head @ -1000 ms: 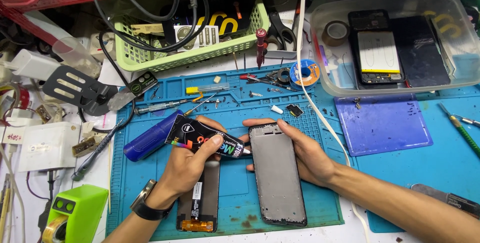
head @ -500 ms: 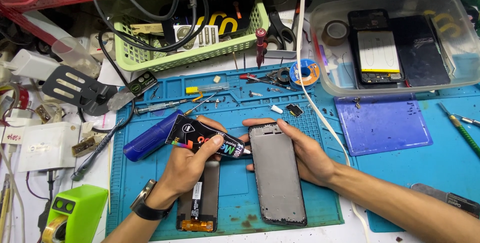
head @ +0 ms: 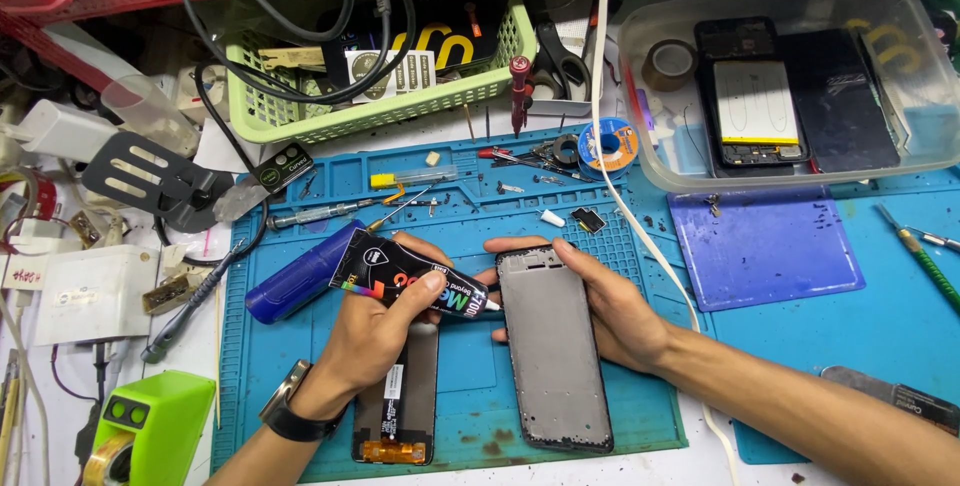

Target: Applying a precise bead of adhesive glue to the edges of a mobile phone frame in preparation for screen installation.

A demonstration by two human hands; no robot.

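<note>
Black glue tube (head: 410,284) is clamped in left hand (head: 370,331), nozzle at phone frame (head: 555,346), which is gripped by right hand (head: 615,311).

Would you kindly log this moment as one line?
left hand: holds glue tube, nozzle at frame top | right hand: steadies phone frame | blue mat: under both
</note>
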